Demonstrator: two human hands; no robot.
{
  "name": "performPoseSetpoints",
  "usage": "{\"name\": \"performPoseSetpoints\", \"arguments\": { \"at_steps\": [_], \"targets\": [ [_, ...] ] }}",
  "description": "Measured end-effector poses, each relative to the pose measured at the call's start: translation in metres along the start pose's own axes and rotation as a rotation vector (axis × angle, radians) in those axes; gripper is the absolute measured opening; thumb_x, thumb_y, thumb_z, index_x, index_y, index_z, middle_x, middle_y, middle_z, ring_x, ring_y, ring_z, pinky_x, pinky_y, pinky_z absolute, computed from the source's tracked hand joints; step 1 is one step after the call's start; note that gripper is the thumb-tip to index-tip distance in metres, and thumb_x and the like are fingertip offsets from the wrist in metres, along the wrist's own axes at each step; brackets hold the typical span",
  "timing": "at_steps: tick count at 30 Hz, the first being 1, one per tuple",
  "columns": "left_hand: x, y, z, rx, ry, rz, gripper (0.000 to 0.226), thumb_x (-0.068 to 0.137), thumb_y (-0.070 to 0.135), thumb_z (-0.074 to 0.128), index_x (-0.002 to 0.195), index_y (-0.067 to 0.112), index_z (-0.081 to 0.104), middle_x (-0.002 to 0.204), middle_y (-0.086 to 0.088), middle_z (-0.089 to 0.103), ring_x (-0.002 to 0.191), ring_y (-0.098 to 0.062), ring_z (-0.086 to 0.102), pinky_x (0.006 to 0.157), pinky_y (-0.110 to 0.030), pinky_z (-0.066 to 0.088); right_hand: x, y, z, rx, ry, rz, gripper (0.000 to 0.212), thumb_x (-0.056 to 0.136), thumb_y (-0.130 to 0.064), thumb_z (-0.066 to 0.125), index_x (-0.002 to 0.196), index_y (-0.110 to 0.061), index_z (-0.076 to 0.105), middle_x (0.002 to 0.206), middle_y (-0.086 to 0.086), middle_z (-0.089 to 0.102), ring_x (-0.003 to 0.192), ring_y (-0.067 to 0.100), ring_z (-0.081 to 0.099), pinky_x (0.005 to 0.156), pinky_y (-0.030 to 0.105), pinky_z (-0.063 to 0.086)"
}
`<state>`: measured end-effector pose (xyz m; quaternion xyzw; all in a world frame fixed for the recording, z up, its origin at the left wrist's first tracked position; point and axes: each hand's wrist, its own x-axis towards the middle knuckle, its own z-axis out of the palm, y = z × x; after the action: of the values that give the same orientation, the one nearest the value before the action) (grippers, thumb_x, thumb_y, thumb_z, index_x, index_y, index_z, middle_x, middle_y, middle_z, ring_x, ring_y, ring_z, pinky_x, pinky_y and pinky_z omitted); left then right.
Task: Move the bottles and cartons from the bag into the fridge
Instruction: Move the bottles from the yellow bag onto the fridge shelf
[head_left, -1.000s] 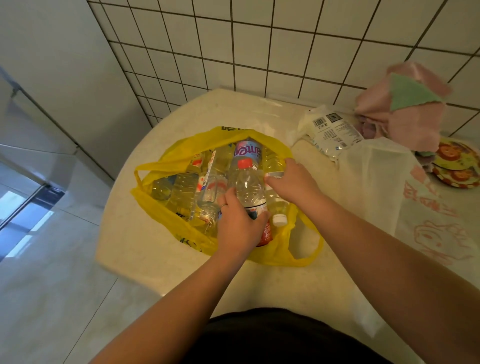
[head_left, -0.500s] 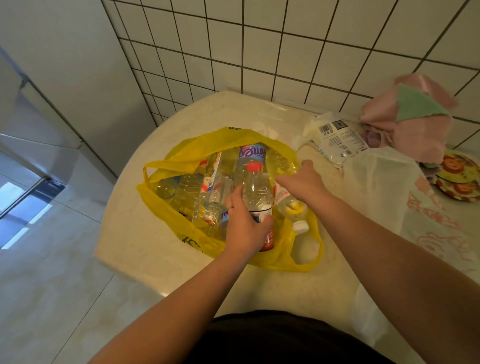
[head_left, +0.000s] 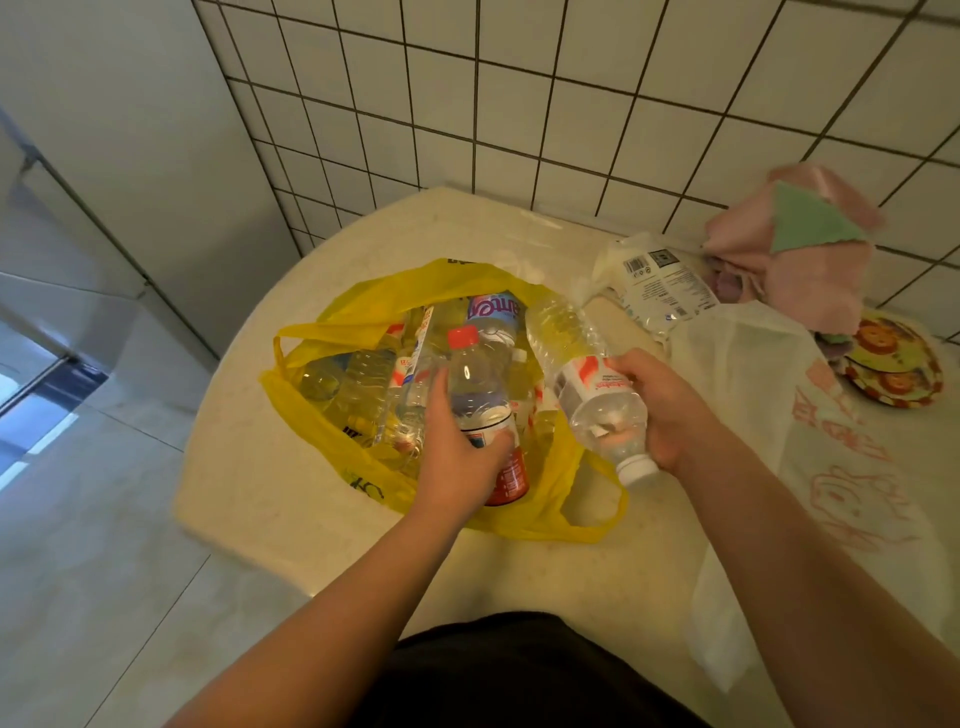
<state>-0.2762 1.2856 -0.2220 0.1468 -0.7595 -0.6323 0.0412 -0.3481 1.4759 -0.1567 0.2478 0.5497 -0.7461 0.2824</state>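
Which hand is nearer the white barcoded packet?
Right. The right hand, gripping a white-capped bottle, sits just before the packet; the left hand grips a red-capped bottle farther left, over the yellow bag.

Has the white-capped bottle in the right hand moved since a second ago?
Yes. The right hand has lifted the white-capped bottle up out of the yellow bag and rightward, above the bag's right side.

Little reads clearly. The big bottle (head_left: 493, 312) lying at the far side of the yellow bag (head_left: 363, 480) shows large upside-down letters, roughly "nte", on a pink-and-blue label. The white packet (head_left: 657, 283) near the counter's (head_left: 311, 525) far edge carries a barcode and a QR code; its fine print is too small to read. Red lettering on the clear bottle (head_left: 582, 379) in my right hand (head_left: 662, 410) is blurred. My left hand (head_left: 457, 460) covers most of the red-capped bottle's (head_left: 475, 382) label.
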Motion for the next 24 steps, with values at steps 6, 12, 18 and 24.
{"name": "performPoseSetpoints", "arguments": {
  "at_steps": [6, 12, 18, 24],
  "targets": [
    [-0.007, 0.019, -0.021, -0.177, 0.109, 0.021, 0.085, 0.081, 0.010, 0.076, 0.148, 0.035, 0.030, 0.136, 0.010, 0.053, 0.117, -0.007, 0.057, 0.091, -0.029, 0.054, -0.033, 0.009, 0.003, 0.259, -0.398, -0.007, 0.079, 0.059, -0.033, 0.076, 0.130, -0.004, 0.056, 0.120, 0.020, 0.064, 0.083, 0.032, 0.070, 0.060, 0.039, 0.059],
    [-0.023, 0.031, -0.062, -0.523, 0.272, -0.196, 0.052, 0.078, 0.014, 0.074, 0.127, 0.018, 0.056, 0.112, -0.009, 0.069, 0.095, -0.026, 0.070, 0.081, -0.043, 0.059, -0.059, 0.022, 0.031, 0.030, -0.343, -0.047, 0.065, 0.076, -0.038, 0.058, 0.133, -0.009, 0.051, 0.099, 0.015, 0.073, 0.074, 0.025, 0.072, 0.044, 0.028, 0.052],
    [-0.054, 0.025, -0.129, -0.817, 0.317, -0.387, 0.034, 0.089, 0.024, 0.064, 0.118, 0.009, 0.058, 0.093, -0.014, 0.068, 0.074, -0.026, 0.069, 0.076, -0.047, 0.059, -0.073, 0.047, 0.072, -0.141, -0.384, -0.069, 0.081, 0.060, -0.038, 0.078, 0.128, -0.004, 0.052, 0.085, 0.018, 0.071, 0.060, 0.022, 0.070, 0.039, 0.029, 0.051],
    [-0.091, 0.002, -0.213, -0.936, 0.326, -0.415, 0.025, 0.092, 0.030, 0.058, 0.111, 0.013, 0.059, 0.098, -0.009, 0.069, 0.070, -0.020, 0.063, 0.066, -0.036, 0.056, -0.078, 0.081, 0.135, -0.394, -0.568, -0.114, 0.091, 0.043, -0.020, 0.093, 0.127, -0.018, 0.057, 0.110, 0.015, 0.071, 0.096, 0.030, 0.070, 0.059, 0.033, 0.057]
  ]
}}
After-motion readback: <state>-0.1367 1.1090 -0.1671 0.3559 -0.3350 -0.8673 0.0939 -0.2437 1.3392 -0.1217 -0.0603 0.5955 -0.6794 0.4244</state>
